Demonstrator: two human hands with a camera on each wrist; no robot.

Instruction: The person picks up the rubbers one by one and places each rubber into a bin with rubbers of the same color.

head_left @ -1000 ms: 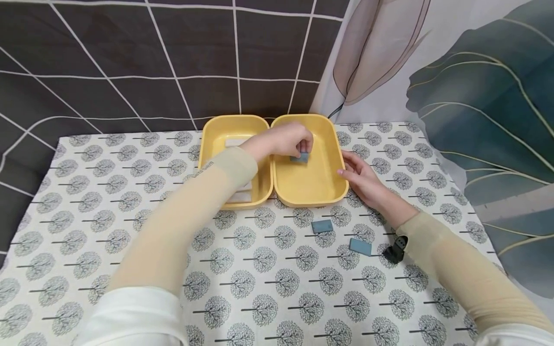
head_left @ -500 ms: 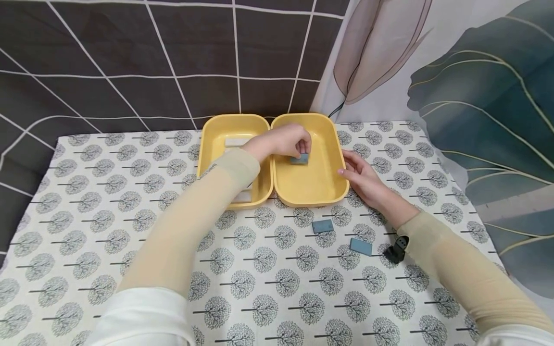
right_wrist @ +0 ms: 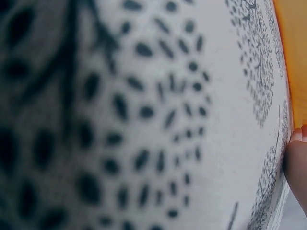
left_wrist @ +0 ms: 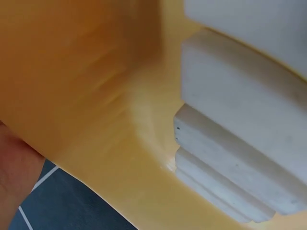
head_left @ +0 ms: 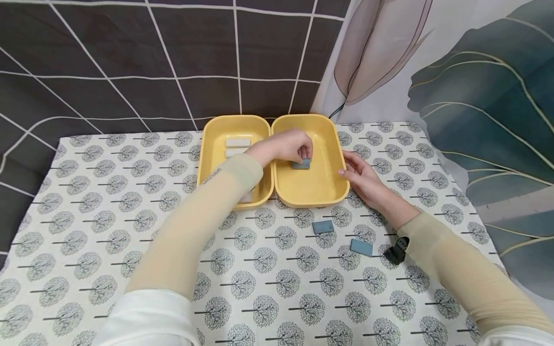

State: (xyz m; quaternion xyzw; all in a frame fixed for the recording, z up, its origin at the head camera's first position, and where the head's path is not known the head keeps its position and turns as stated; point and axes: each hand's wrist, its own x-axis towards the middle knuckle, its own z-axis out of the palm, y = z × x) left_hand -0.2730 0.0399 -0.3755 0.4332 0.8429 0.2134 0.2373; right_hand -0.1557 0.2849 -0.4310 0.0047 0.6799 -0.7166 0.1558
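Observation:
My left hand (head_left: pixel 294 145) reaches over the left yellow box and into the right yellow box (head_left: pixel 313 194). Its thumb and fingertips pinch a small blue rectangular block (head_left: pixel 301 165) low in that box. The right hand (head_left: pixel 365 181) grips the right box's outer side, its thumb at the rim. White blocks (head_left: pixel 237 143) lie in a row in the left box (head_left: pixel 212 139), partly hidden under my left forearm. Close up in the left wrist view, the white blocks (left_wrist: pixel 240 81) overlap along their length. The right wrist view catches only part of the right hand (right_wrist: pixel 298 160) beside the box.
Two more blue blocks, one nearer the box (head_left: pixel 323 227) and one farther right (head_left: pixel 361 247), lie on the tree-print tablecloth (head_left: pixel 242 283). A dark grid-patterned backdrop (head_left: pixel 195 53) rises behind the boxes. A black wrist device (head_left: pixel 396 250) sits at my right wrist.
My left hand has shifted slightly towards me and to the right, with the pinched blue block. The right hand keeps its hold on the box.

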